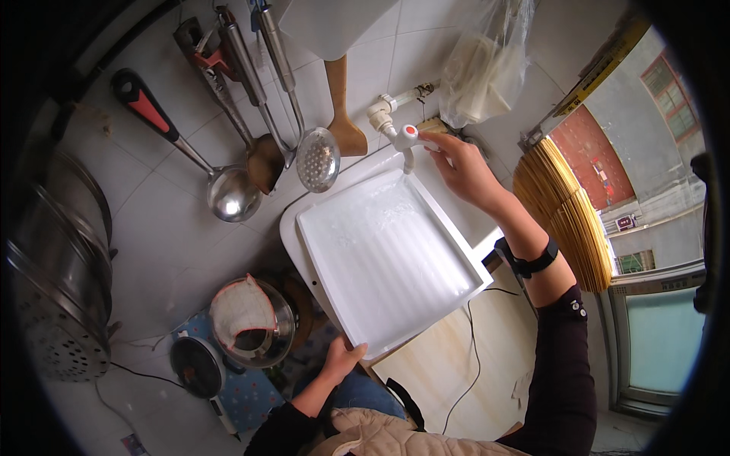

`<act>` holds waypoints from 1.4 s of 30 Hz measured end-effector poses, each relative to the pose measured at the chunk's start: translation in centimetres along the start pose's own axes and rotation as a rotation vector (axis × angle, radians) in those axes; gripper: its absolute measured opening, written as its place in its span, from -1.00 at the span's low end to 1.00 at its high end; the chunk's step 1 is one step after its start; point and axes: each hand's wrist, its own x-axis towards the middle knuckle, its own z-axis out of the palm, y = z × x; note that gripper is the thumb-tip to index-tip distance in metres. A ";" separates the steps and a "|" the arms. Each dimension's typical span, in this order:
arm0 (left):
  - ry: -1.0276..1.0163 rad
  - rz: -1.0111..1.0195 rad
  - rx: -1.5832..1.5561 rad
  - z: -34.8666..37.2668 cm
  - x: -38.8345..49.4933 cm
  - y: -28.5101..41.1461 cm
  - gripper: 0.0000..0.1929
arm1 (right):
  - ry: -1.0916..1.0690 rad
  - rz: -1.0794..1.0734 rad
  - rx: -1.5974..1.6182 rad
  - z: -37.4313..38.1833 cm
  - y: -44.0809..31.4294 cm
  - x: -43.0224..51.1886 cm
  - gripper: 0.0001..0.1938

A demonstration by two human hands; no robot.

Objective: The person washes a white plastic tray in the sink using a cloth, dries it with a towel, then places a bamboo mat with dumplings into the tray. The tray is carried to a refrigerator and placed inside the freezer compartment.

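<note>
A white rectangular plastic tray (393,268) with a ribbed bottom rests across the white sink (293,228). My left hand (343,360) grips its near left corner, thumb over the rim. Rippled, bubbly water shows at the tray's far end, just below the spout. Above that end is a white plastic tap (407,134) with a red dot on top. The fingers of my right hand (459,168) are closed around the tap's lever, which they partly hide. Whether water is flowing from the spout is hard to tell.
On the tiled wall hang a ladle (235,194), a skimmer (318,159), a wooden spatula (347,134) and a plastic bag (485,74). A steel pot (285,319) bearing a cloth (242,313) and a frying pan (197,365) stand left. A cable (474,342) crosses the pale surface at right.
</note>
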 end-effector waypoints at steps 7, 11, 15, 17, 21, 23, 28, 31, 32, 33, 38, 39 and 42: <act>0.003 0.045 -0.009 0.1 0.1 -0.4 -0.60 | -0.015 0.080 0.029 1.0 -1.7 -1.6 -0.50; -0.008 0.055 -0.044 0.2 0.3 -0.6 -0.61 | -0.004 0.017 0.389 0.8 0.2 -3.2 -0.31; 0.004 0.068 -0.036 -0.2 -0.1 -0.3 -0.61 | 0.246 0.152 -0.031 1.1 2.3 -11.6 -0.14; -0.026 0.087 -0.067 -0.5 -0.3 -0.2 -0.60 | 0.396 0.539 -0.175 2.7 2.9 -17.3 0.00; -0.061 0.138 -0.110 -1.2 -0.6 0.0 -0.60 | 0.578 1.221 0.444 8.8 0.9 -27.8 0.05; -0.067 0.077 -0.073 -1.5 -0.5 0.0 -0.59 | 0.513 1.340 1.052 11.3 0.3 -29.5 0.03; -0.104 0.076 -0.043 -2.1 -0.4 -0.4 -0.57 | 0.577 1.146 1.152 13.9 -0.2 -29.3 -0.38; -0.103 0.064 -0.007 -2.3 -0.5 -0.8 -0.55 | 0.598 1.114 1.186 14.0 -0.3 -29.4 -0.39; -0.107 0.059 0.010 -2.3 -0.4 -0.9 -0.54 | 0.605 1.103 1.201 14.0 -0.3 -29.4 -0.41; -0.110 0.066 0.010 -2.3 -0.4 -1.0 -0.55 | 0.607 1.083 1.216 14.1 -0.3 -29.6 -0.42; -0.122 0.085 0.034 -2.6 -0.1 -1.1 -0.57 | 0.598 0.951 1.301 14.5 0.0 -29.6 -0.43; -0.113 0.070 0.055 -2.6 -0.1 -1.1 -0.57 | 0.603 0.993 1.283 14.6 0.1 -29.6 -0.43; -0.094 0.075 0.032 -2.4 -0.1 -1.2 -0.58 | 0.601 1.004 1.293 14.7 0.3 -29.4 -0.43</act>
